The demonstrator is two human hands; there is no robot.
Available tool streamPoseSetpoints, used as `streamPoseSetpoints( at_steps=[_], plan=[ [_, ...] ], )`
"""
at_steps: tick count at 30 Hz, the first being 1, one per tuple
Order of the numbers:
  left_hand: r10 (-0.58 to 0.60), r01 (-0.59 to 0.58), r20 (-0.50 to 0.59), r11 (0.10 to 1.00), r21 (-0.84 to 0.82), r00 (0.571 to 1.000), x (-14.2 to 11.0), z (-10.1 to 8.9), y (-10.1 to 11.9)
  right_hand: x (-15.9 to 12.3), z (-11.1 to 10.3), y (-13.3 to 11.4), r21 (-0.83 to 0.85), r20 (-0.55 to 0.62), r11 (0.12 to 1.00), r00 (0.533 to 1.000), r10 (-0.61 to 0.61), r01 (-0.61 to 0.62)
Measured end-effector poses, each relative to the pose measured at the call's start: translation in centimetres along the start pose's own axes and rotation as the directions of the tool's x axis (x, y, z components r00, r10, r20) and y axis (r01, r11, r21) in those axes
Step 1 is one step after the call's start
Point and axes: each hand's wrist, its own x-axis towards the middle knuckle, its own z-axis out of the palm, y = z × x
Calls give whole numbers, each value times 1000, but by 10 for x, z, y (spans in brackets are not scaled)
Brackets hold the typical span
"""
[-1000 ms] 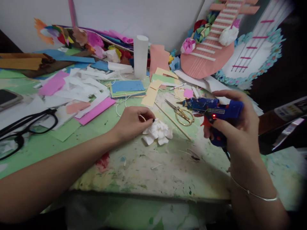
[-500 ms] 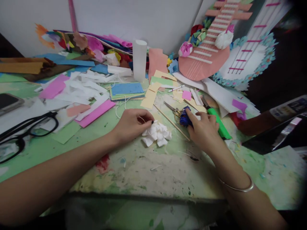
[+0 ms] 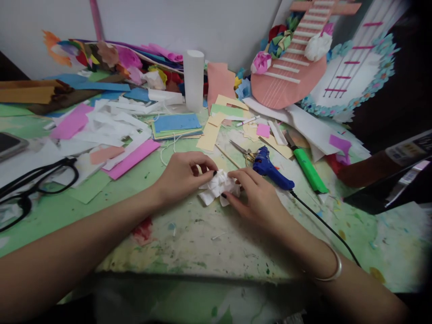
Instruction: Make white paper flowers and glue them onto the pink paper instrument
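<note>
A white paper flower (image 3: 218,186) with crumpled petals rests on the paint-stained table, between my two hands. At its left edge my left hand (image 3: 185,175) is closed, thumb and fingertips pinching the petals. From the right my right hand (image 3: 254,193) grips the flower too, thumb low and fingers on top. A blue hot glue gun (image 3: 272,170) lies just beyond my right hand, its black cord running toward the lower right. Scissors (image 3: 243,150) are beside its nozzle end, and a thin wooden stick (image 3: 227,155) lies behind the flower.
A green utility knife (image 3: 308,168) lies right of the glue gun. Stacked coloured paper (image 3: 177,124), white strips (image 3: 116,123) and eyeglasses (image 3: 50,180) spread to the left. A white cylinder (image 3: 194,81) and a pink paper instrument (image 3: 290,83) stand at the back.
My right hand has let go of the glue gun, leaving it on the table, and moved left onto the paper flower. My left hand stays at the flower.
</note>
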Motion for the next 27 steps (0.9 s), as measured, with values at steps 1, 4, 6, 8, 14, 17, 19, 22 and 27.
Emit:
streamPoseSetpoints(
  at_steps=[1, 4, 6, 8, 14, 17, 19, 22, 27],
  plan=[
    [6, -6, 9, 1000, -1, 1000, 0, 0, 1, 0, 0, 0, -5, -10, 1000, 1000, 10, -10],
    [32, -32, 21, 999, -1, 999, -1, 0, 1, 0, 0, -1, -15, -21, 1000, 1000, 21, -21],
    [50, -50, 19, 999, 12, 999, -1, 1, 0, 0, 0, 0, -16, -27, 1000, 1000, 12, -13],
    [89, -89, 15, 995, 34, 996, -1, 2, -2, 0, 1, 0, -18, -44, 1000, 999, 2, -2],
    [350, -343, -2, 920, 190, 937, -4, 5, -7, 0, 3, 1, -32, -94, 999, 995, -28, 25],
    [432, -419, 11, 869, 261, 902, -6, 5, -8, 0, 3, 1, -32, -96, 999, 995, -31, 28],
    [463, -450, 26, 844, 291, 886, -7, 5, -8, 0, 4, 1, -29, -93, 999, 995, -28, 25],
    [497, -485, 51, 812, 326, 866, -6, 5, -9, 0, 4, 1, -23, -86, 999, 996, -25, 23],
    [527, -519, 90, 769, 373, 845, -7, 3, -8, 0, 4, 1, -26, -90, 999, 996, -23, 21]
  ],
)
